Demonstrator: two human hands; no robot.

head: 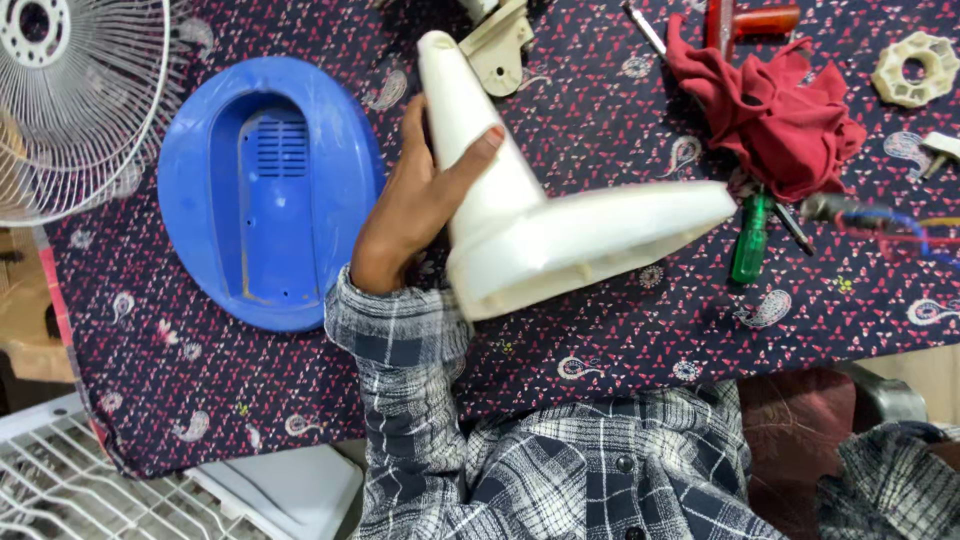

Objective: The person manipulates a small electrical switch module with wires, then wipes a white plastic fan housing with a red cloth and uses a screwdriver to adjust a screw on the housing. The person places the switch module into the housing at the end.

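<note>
The white fan stand (pixel 530 215), a cone-shaped plastic neck flaring into a broad flat base, is held up off the table (pixel 620 330) at the middle of the view, its narrow end tilted toward the far edge and its base turned toward the right. The left hand (pixel 415 205) grips the neck from the left side: the thumb (pixel 470 155) lies pressed along the near face of the cone, and the other fingers curl round behind it, hidden from the camera, so the hand is closed firmly on the stand. The checked sleeve (pixel 400 350) runs from that wrist down to the checked shirt (pixel 600 470) at the near edge. The right hand is not in view; only a bit of checked cloth shows at the lower right corner.

To the left of the hand, just beside it, a blue oval plastic cover (pixel 265 190) lies hollow side up on the dark patterned cloth that covers the table. Right of the stand's base lie a green-handled screwdriver (pixel 750 240) and a crumpled red rag (pixel 775 110). Farther off, a white gear-shaped knob (pixel 915 68) sits at the far right, a beige bracket (pixel 498 45) lies beyond the tip of the cone, and 1 white wire fan guard (pixel 80 100) rests at the far left.
</note>
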